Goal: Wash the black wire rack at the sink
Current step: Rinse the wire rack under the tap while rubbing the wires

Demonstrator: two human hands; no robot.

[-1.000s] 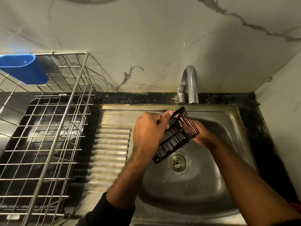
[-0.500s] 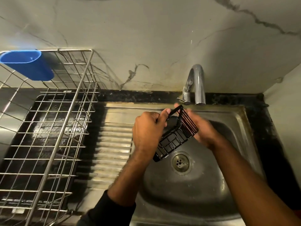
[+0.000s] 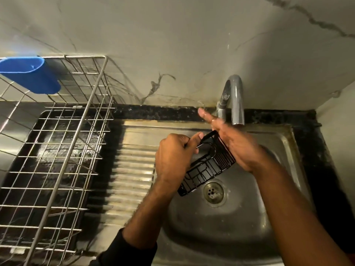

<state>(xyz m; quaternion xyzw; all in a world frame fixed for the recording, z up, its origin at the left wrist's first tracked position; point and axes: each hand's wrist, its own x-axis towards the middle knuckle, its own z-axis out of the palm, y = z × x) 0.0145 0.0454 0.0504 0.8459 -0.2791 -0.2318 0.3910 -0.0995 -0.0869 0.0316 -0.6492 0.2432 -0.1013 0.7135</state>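
Observation:
The small black wire rack [image 3: 208, 166] hangs tilted over the steel sink [image 3: 221, 227], its low end above the drain [image 3: 213, 192]. My left hand [image 3: 174, 160] grips its upper left edge, thumb on the top bar. My right hand [image 3: 232, 143] lies against the rack's right side with straight fingers, the index finger pointing up-left toward the base of the tap [image 3: 233, 100]. I see no water coming from the spout.
A large steel wire dish drainer [image 3: 57, 150] stands on a dark tray at the left, with a blue plastic cup holder [image 3: 28, 73] hooked on its back corner. The ribbed draining board [image 3: 132, 169] lies between drainer and basin. A marble wall rises behind.
My right hand has come out from behind the rack and slid up along its right side, fingers now stretched toward the tap. The left hand's grip is unchanged.

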